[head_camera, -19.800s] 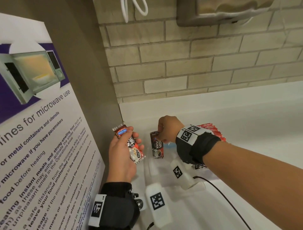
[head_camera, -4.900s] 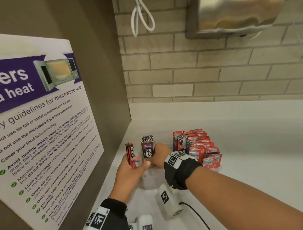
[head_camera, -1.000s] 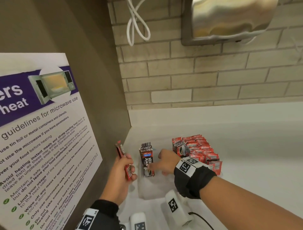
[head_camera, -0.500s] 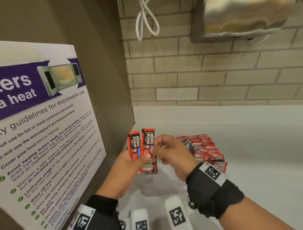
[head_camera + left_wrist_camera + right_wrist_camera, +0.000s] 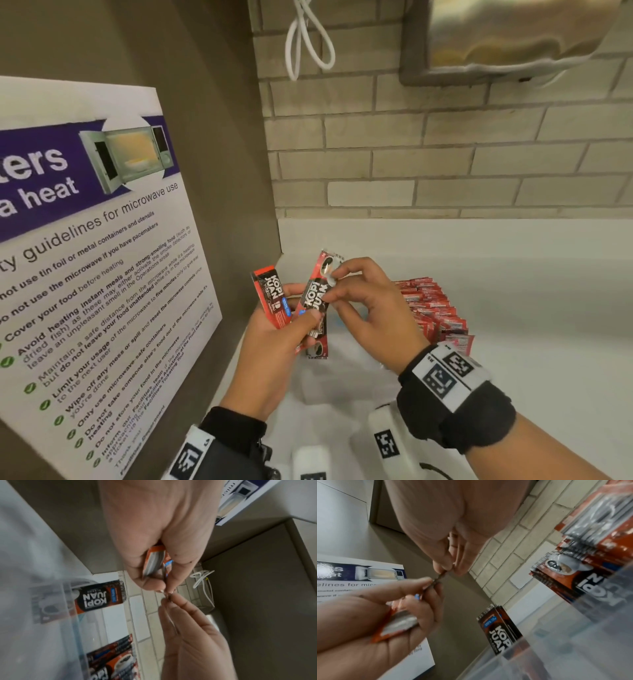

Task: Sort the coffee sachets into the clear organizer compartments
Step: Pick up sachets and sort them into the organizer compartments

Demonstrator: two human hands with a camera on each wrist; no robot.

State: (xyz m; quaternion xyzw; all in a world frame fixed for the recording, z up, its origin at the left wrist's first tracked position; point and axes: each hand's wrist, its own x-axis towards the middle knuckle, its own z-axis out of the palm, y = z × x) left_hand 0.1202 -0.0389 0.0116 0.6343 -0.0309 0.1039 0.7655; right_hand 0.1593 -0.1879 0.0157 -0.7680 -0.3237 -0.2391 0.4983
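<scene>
Since earlier, sachet (image 5: 317, 301) upended, both hands' fingers (image 5: 346, 291) clamped on it over white counter (image 5: 531, 342) beside brick wall (image 5: 445, 154).

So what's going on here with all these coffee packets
A person is sorting coffee sachets at a white counter. The left hand grips a few sachets, one of them standing upright. The right hand pinches the top of another sachet that the left thumb also presses. Beneath the hands, a clear organizer holds one small upright group of sachets in one compartment and a much fuller red row to the right.
</scene>
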